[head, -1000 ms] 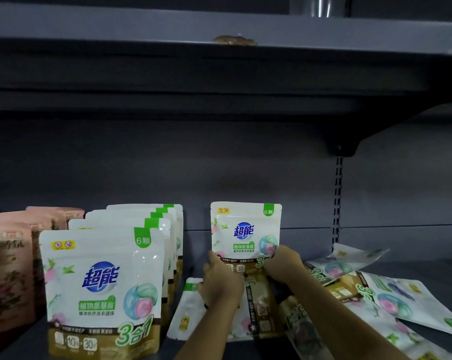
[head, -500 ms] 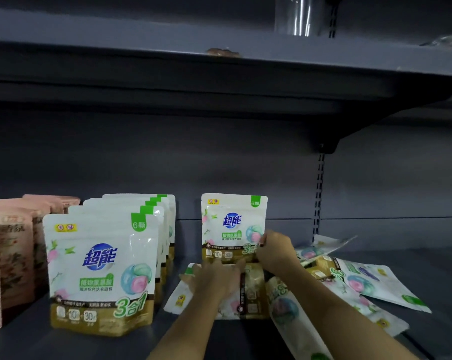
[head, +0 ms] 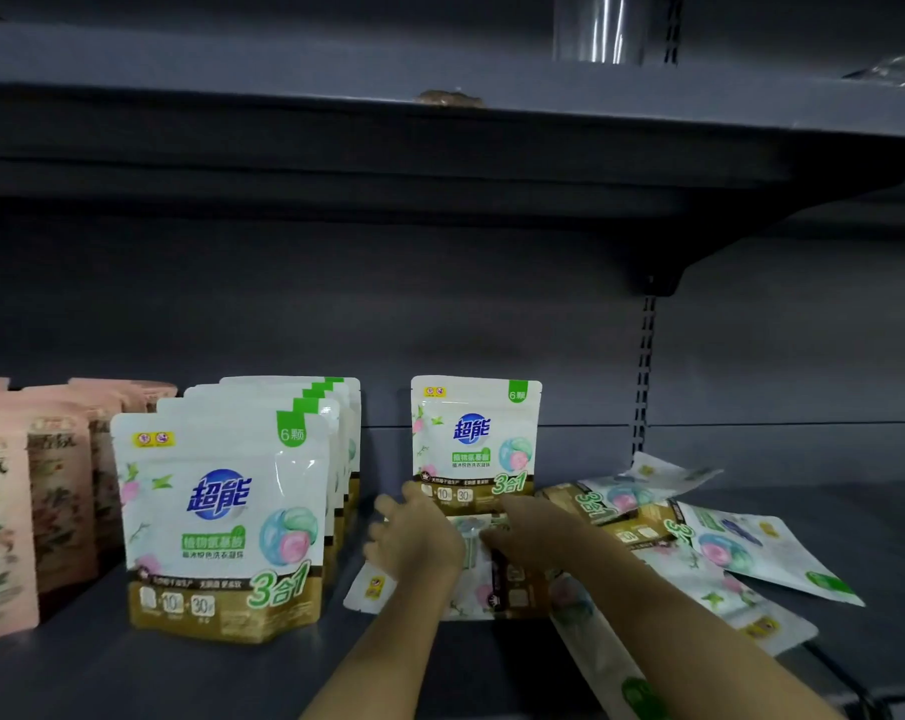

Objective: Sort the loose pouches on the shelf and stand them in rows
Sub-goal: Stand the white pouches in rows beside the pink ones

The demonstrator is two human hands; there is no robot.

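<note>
Both hands meet over a flat white-and-gold plastic pouch [head: 474, 574] lying on the grey metal shelf [head: 492, 667]. The left hand [head: 414, 543] rests on its left part with fingers spread and relaxed; the right hand [head: 531, 535] appears to pinch its upper edge, though blur hides the fingertips. The pouch lies directly under both grips, its long axis running left to right. Just behind stands a lone upright matching pouch [head: 474, 439]; a finished row of white pouches [head: 227, 511] stands left, loose ones [head: 700, 543] right.
</note>
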